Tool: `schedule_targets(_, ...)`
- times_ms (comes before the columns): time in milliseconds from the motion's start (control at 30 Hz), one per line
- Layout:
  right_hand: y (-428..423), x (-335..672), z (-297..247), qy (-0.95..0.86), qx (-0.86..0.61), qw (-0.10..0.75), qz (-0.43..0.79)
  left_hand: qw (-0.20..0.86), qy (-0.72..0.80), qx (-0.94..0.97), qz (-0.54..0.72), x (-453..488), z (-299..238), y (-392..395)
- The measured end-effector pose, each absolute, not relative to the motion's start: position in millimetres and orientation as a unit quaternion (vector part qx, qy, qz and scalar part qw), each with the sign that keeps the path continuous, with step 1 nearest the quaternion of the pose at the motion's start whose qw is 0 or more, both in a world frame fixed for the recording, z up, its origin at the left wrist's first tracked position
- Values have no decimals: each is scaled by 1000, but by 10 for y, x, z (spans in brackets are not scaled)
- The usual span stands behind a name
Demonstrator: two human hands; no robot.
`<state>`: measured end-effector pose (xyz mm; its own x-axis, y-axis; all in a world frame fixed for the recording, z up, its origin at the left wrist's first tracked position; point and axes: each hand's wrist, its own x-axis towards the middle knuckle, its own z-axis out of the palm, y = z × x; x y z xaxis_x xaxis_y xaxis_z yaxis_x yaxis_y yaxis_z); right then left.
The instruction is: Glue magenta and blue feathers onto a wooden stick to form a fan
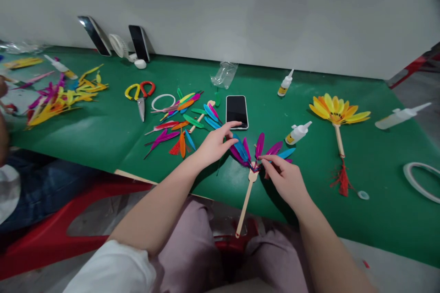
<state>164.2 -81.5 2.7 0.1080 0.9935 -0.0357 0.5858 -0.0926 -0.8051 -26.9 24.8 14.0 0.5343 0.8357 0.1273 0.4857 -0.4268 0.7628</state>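
Note:
A feather fan (253,175) with a pale wooden stick handle lies at the table's front edge, its handle jutting over. Blue and magenta feathers spread from its head. My right hand (287,178) pinches near the base of an upright magenta feather (260,145) there. Thumb and forefinger apart, my left hand (217,144) hovers by the blue feathers (240,146) on the fan's left side, with its fingertips over the lower end of a phone (237,112). Its curled fingers are partly hidden. To the left lie loose coloured feathers (165,137) and another wooden stick (201,116).
Glue bottles (297,133) and a yellow feather fan (338,112) with a red tassel (343,181) lie to the right. Scissors (140,98) and a white ring (163,102) are left. Phones (139,43) lean on the wall. Another person's arm (4,132) shows far left.

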Motion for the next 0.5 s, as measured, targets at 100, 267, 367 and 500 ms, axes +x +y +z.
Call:
schedule_targets(100, -831, 1636, 29, -626, -657, 296, 298, 321, 413, 815, 250, -250, 138, 246)
schedule_targets(267, -880, 1592, 47, -718, -615, 233, 226, 308, 414, 823, 238, -218, 126, 257)
schedule_targets(367, -890, 1574, 55, -729, -622, 215, 189, 298, 416, 824, 241, -190, 125, 261)
schedule_targets(500, -887, 1584, 64, -726, -632, 205, 176, 295, 413, 825, 248, -149, 126, 257)
